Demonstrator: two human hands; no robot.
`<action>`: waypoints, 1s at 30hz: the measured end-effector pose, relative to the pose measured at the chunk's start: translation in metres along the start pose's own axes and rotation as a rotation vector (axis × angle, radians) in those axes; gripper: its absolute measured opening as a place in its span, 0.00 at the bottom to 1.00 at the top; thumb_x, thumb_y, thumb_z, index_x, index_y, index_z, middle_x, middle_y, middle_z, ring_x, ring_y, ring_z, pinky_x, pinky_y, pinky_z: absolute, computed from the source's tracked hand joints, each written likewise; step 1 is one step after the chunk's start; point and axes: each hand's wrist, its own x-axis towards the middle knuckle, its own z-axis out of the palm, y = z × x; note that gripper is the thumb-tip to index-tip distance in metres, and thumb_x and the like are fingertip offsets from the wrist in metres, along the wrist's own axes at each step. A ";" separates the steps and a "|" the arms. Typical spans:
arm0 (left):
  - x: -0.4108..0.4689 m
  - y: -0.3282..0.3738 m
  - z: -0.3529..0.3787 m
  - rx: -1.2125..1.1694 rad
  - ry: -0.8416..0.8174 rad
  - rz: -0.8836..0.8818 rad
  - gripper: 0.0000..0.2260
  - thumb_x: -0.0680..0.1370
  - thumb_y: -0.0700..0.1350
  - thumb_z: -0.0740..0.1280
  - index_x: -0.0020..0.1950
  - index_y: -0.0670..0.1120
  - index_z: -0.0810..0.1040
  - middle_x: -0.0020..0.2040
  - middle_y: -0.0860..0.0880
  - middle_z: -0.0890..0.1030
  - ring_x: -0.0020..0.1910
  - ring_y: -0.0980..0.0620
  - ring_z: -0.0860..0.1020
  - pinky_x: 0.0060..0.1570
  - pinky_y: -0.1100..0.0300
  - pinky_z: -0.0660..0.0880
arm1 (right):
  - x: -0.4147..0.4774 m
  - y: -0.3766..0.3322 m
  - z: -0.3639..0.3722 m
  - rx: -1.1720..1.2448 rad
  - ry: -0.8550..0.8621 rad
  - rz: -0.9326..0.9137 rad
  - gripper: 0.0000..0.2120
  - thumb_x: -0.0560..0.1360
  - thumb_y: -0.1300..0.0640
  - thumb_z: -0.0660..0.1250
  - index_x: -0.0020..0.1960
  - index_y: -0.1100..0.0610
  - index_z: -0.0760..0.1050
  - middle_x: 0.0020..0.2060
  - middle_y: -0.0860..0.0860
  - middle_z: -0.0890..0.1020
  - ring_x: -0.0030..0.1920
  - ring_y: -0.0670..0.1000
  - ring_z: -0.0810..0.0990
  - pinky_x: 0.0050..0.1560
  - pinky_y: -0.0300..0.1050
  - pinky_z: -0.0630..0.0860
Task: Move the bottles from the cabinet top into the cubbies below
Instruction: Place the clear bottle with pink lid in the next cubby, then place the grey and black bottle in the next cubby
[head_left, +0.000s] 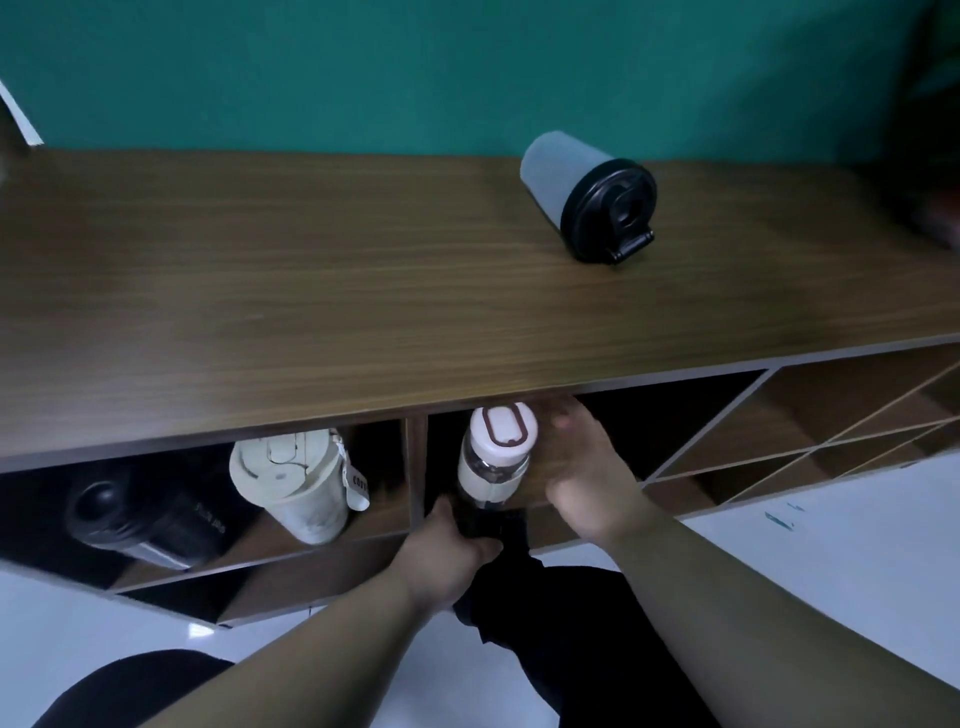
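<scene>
The left hand (447, 545) fingers wrap the base of the clear white-capped bottle (493, 457) entering the wooden cubby (587, 499), the right hand (587, 467) spread beside it; next, I think, release it.

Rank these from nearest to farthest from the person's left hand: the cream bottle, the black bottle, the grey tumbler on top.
1. Cream bottle, just left of the left hand, next cubby.
2. Black bottle, farther left, same cubby.
3. Grey tumbler, up on the cabinet top.

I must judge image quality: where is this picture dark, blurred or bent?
Head view: the cubbies lie in deep shadow, the black bottle is barely readable; slight blur on the right hand; wide-angle lens bends the cabinet top edge.
</scene>
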 end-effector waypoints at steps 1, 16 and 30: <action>-0.006 0.002 -0.002 -0.028 -0.005 -0.005 0.18 0.74 0.48 0.74 0.62 0.49 0.75 0.53 0.52 0.83 0.54 0.50 0.80 0.51 0.58 0.75 | -0.004 0.000 -0.002 0.003 0.034 -0.001 0.30 0.65 0.59 0.63 0.67 0.43 0.70 0.62 0.45 0.79 0.64 0.49 0.77 0.67 0.55 0.73; -0.067 0.067 -0.042 -0.383 -0.113 0.419 0.07 0.77 0.48 0.74 0.55 0.53 0.85 0.47 0.54 0.86 0.48 0.56 0.83 0.61 0.54 0.77 | -0.048 -0.100 -0.091 0.361 0.500 -0.033 0.18 0.76 0.52 0.70 0.65 0.47 0.75 0.59 0.45 0.80 0.60 0.46 0.78 0.66 0.51 0.74; -0.038 0.066 -0.035 -0.254 -0.162 0.417 0.04 0.78 0.50 0.72 0.52 0.57 0.84 0.40 0.65 0.84 0.43 0.68 0.80 0.44 0.76 0.70 | 0.086 -0.150 -0.087 0.382 0.583 0.157 0.59 0.59 0.32 0.73 0.80 0.48 0.49 0.72 0.54 0.73 0.71 0.62 0.71 0.72 0.62 0.65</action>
